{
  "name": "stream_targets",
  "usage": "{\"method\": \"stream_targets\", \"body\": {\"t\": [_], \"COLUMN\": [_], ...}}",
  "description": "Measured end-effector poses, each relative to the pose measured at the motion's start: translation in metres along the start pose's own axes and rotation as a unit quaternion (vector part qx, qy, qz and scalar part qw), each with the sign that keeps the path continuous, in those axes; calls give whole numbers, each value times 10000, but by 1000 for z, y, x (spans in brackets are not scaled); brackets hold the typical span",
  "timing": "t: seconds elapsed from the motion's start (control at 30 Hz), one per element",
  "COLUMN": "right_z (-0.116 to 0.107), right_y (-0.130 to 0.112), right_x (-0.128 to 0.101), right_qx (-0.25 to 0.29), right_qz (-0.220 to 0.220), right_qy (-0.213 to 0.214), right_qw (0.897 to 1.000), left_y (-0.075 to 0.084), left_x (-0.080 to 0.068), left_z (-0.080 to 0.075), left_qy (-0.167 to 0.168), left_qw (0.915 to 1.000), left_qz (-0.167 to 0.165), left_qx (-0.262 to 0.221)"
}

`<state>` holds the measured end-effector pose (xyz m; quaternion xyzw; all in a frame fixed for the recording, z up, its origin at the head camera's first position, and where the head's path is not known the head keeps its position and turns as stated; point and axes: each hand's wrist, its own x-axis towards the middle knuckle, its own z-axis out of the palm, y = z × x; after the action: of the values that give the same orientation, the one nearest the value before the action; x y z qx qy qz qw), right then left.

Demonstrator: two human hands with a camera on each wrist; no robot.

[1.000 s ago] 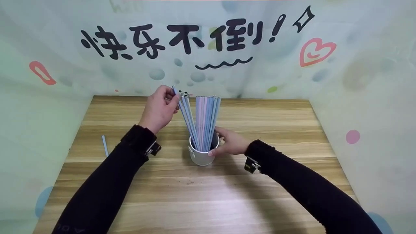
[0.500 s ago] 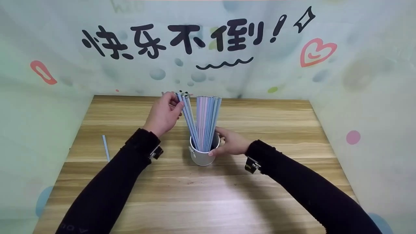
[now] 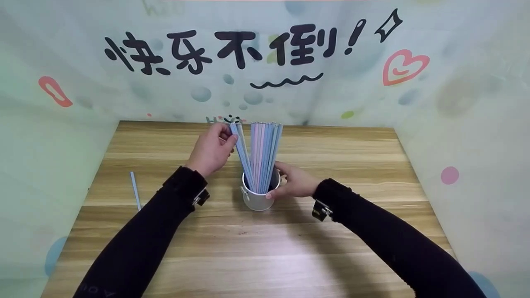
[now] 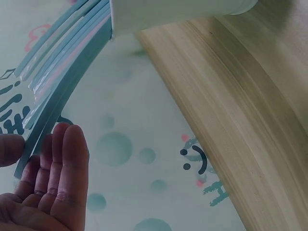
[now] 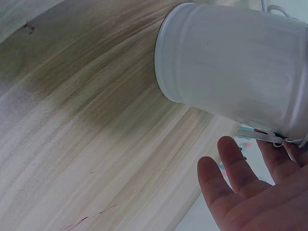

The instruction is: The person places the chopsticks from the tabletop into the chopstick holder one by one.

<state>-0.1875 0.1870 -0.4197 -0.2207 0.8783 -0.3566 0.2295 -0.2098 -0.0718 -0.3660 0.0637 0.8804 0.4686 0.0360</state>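
A small white bucket [image 3: 257,203] stands upright on the table, holding several blue and pink straws [image 3: 264,155] whose tops fan out above the rim. My left hand [image 3: 210,149] pinches the upper end of a blue straw [image 4: 72,83] between thumb and fingers, at the left side of the bunch; its lower end is down in the bucket. At the bucket's right side, my right hand [image 3: 299,182] holds the rim with thumb and forefinger. In the right wrist view, its other fingers [image 5: 236,166] extend below the bucket wall, near the wire handle's end [image 5: 260,136].
One loose blue straw [image 3: 135,190] lies on the wooden table [image 3: 352,231] at the left, partly hidden by the left sleeve. A printed cloth [image 3: 352,99] with black writing rises behind the table and along both sides.
My left hand has moved down and slightly right, bringing the pinched straw lower into the bucket beside the others. The right hand and bucket have stayed in place.
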Motion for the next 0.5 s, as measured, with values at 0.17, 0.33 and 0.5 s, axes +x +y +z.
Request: {"method": "stream_targets", "body": {"t": [0.17,0.33,0.5], "right_z": [0,-1,-1], "right_y": [1,1,2], "right_x": [0,0,0], "right_qx": [58,10,-21], "right_qz": [-16,-19,13], "right_qy": [-1,-4,-24], "right_qw": [10000,10000,10000], "left_y": [-1,-3,-5], "left_x": [-2,-5,-7], "left_z": [0,-1,-5], "left_qy": [23,37,67], "left_qw": [9999,9999,9998], "left_qz": [96,149,183], "left_qx": [36,12,28]}}
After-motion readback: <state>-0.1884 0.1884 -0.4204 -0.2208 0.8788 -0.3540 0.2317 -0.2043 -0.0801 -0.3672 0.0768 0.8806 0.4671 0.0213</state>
